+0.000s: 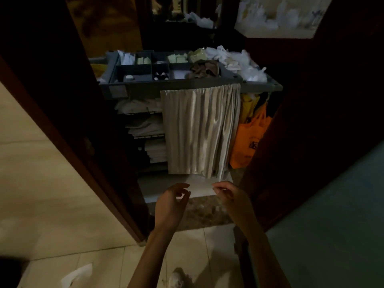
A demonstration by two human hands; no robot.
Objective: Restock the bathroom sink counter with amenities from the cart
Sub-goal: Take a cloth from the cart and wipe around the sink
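Note:
A grey housekeeping cart (pixel 207 85) stands in the doorway ahead of me. Its top tray has compartments with pale green packets (pixel 177 58), small dark bottles with white caps (pixel 161 76) and a white soap-like piece (pixel 129 77). A beige curtain (pixel 199 129) hangs over the cart's front. My left hand (pixel 171 203) and my right hand (pixel 229 197) are raised side by side below the curtain, well short of the tray. Both have loosely curled fingers and hold nothing.
Folded white linen (pixel 145 125) fills the cart's shelves left of the curtain. An orange bag (pixel 247 140) hangs on the cart's right side, white plastic bags (pixel 239 61) pile on top. Dark wooden door frames (pixel 68 100) flank the doorway; a marble threshold (pixel 199 213) lies underfoot.

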